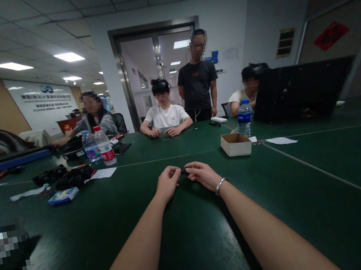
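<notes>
Toward the middle of the green worktop [191,254], well short of its far edge, a small dark object [183,171] was found between the fingertips of both hands. The left hand [168,183] pinched its left end; the right hand [205,175], with a silver bracelet [221,186] at the wrist, pinched its right end. Whether the hands rested on the surface could not be determined.

To their right, nearer the far edge, stood an open cardboard box [237,147], with a blue-capped water bottle [244,117] just behind it. On the left side, a blue-and-white packet [63,196] lay beside black gear [77,175]; beyond these, a red-capped bottle [104,146] stood next to another bottle [90,147]. A large black screen [301,90] stood toward the far right corner. At the far edge, a person in a white shirt [167,115] was seated, forearms on the worktop; a person in a dark shirt [197,83] stood behind.
</notes>
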{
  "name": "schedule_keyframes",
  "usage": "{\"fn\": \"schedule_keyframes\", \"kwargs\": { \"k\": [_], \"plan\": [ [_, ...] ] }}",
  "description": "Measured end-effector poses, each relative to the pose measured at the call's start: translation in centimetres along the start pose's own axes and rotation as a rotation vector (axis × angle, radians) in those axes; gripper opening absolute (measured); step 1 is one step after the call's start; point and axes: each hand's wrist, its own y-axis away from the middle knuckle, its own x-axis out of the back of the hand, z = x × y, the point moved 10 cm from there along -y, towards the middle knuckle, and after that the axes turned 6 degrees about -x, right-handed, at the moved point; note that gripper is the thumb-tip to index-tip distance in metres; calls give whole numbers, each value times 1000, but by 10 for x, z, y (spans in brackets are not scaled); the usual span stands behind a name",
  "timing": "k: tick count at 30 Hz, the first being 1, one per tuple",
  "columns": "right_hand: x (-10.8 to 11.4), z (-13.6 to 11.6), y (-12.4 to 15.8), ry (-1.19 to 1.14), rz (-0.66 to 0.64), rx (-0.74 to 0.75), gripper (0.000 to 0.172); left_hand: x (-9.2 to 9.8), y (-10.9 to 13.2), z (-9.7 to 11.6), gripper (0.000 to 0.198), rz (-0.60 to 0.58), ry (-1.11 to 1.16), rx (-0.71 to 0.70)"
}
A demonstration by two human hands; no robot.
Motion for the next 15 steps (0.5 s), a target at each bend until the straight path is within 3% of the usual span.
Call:
{"fn": "schedule_keyframes", "kwargs": {
  "k": [15],
  "plan": [
    [0,0,0,-8,-13,-3,21,2,0,-3,33,24,-52,36]
  ]
}}
